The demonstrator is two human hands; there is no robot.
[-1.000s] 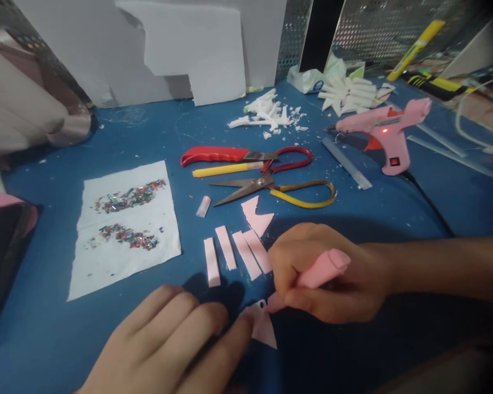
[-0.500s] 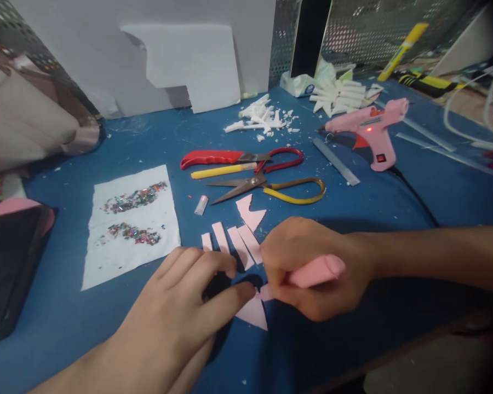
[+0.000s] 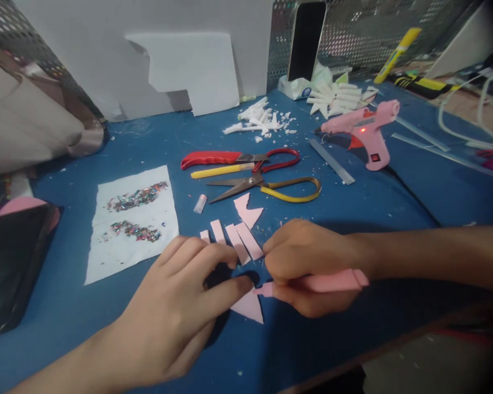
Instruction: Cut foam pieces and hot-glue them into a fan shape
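My right hand (image 3: pixel 308 262) grips a pink craft knife (image 3: pixel 332 282), its tip resting at the top corner of a pink triangular foam piece (image 3: pixel 248 306) on the blue table (image 3: pixel 353 213). My left hand (image 3: pixel 181 306) lies on the table with fingers stretched, the forefinger pressing down the left edge of that triangle. Several cut pink strips (image 3: pixel 238 241) lie just beyond the two hands, partly hidden by my left fingers. A notched pink offcut (image 3: pixel 246 210) sits behind the strips.
Yellow-handled scissors (image 3: pixel 271 189), a red cutter (image 3: pixel 217 158) and red scissors (image 3: pixel 281 158) lie mid-table. A lit pink glue gun (image 3: pixel 363 131) stands right, glue sticks (image 3: pixel 331 160) beside it. White paper with glitter (image 3: pixel 133 219) lies left. White foam scraps (image 3: pixel 258 117) and a propped phone (image 3: pixel 306 38) behind.
My left hand slid forward and to the right onto the triangle. The knife handle in my right hand dropped to a flatter angle. The view tilted up a little.
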